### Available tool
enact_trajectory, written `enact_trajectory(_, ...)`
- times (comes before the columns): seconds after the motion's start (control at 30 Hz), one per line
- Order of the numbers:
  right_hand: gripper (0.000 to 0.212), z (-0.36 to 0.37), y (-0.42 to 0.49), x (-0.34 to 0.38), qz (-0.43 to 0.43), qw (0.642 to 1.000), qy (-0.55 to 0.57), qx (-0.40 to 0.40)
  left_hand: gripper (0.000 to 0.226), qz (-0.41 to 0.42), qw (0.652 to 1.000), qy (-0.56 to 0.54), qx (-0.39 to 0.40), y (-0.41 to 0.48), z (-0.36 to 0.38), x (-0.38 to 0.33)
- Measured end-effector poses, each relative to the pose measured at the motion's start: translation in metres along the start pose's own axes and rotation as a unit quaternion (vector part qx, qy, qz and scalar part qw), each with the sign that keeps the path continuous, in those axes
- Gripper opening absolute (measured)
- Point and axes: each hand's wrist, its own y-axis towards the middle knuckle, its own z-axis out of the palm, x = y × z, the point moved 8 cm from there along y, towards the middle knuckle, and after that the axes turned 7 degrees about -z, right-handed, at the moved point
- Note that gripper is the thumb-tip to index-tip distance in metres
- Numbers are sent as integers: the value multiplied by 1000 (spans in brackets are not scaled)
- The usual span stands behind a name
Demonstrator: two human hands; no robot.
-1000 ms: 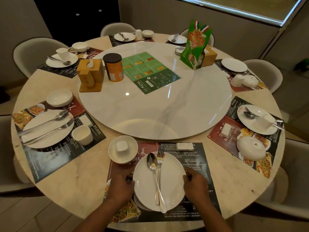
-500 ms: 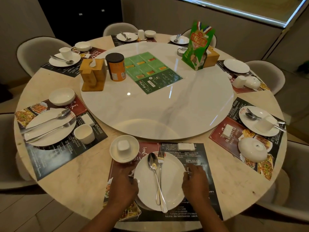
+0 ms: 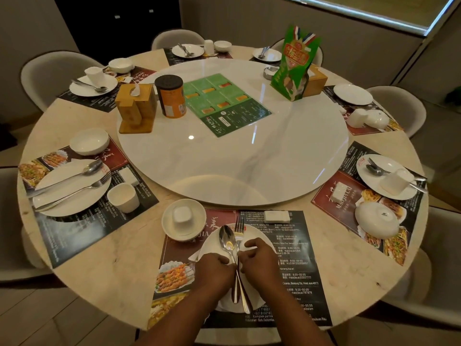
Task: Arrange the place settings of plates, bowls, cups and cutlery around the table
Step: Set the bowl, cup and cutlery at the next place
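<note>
On the near placemat (image 3: 299,275) lies a white plate (image 3: 257,234) with a spoon (image 3: 225,239) and a fork (image 3: 239,228) side by side on it, heads pointing away from me. Both my hands are over the plate's middle. My left hand (image 3: 215,269) has its fingers curled at the spoon's handle. My right hand (image 3: 260,260) pinches at the fork's handle. To the upper left of the plate stands a white bowl (image 3: 167,227) with an upturned cup (image 3: 182,216) inside it. A white packet (image 3: 277,216) lies at the mat's far edge.
A white turntable (image 3: 232,161) fills the table's centre, carrying a wooden tissue box (image 3: 136,106), an orange canister (image 3: 171,98), a green menu (image 3: 227,103) and a green stand (image 3: 294,63). Other settings ring the table, with a plate (image 3: 72,193) at left and an upturned bowl (image 3: 376,221) at right. Chairs surround it.
Both hands left the plate's left and right rims and came together over its middle at the spoon and fork handles. The plate now sits a little nearer to me.
</note>
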Motion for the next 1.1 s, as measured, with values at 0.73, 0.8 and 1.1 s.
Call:
enact_trajectory(0.73, 15, -1, 5, 5, -6, 992, -120, -27, 9, 67, 993, 75, -64, -11, -14, -18)
enact_trajectory(0.8, 15, -2, 3, 5, -12, 991, -132, -24, 25, 87, 989, 92, -73, -10, -16, -18)
enact_trajectory(1.1, 10, -13, -9, -1, -30, 990, -139, -25, 36, 128, 982, 115, -78, -10, -23, -20)
